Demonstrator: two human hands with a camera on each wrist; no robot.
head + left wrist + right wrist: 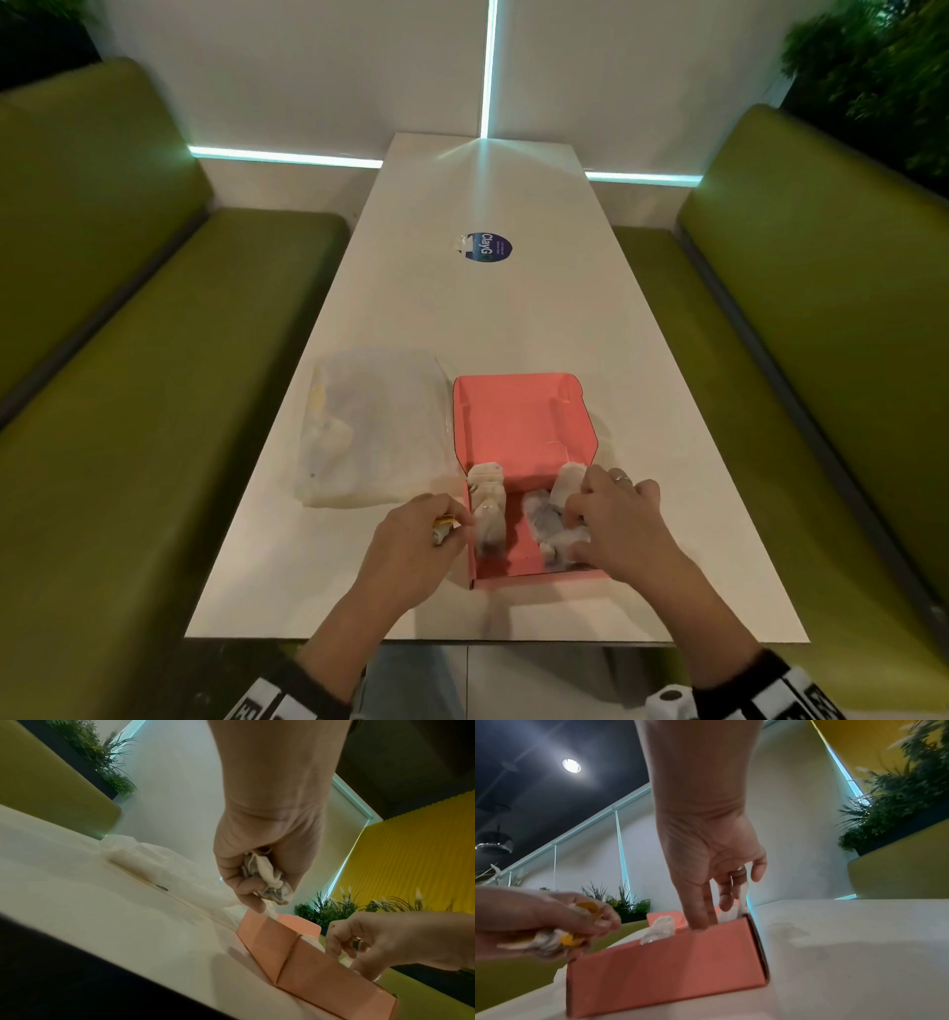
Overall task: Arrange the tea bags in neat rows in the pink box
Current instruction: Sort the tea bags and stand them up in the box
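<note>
The pink box (513,426) lies open near the table's front edge, its lid flat behind it. One row of white tea bags (488,509) lies along its left wall and a looser bunch (552,519) along the right. My left hand (454,524) hovers just left of the box and grips a crumpled bundle of tea bags with yellow tags (267,880). My right hand (713,921) reaches down into the right side of the box (667,969), its straight fingers touching the tea bags (740,902) there.
A crinkled clear plastic bag (375,426) lies on the white table (462,318) just left of the box. A round blue sticker (489,247) sits further back. Green benches (128,411) run along both sides of the table.
</note>
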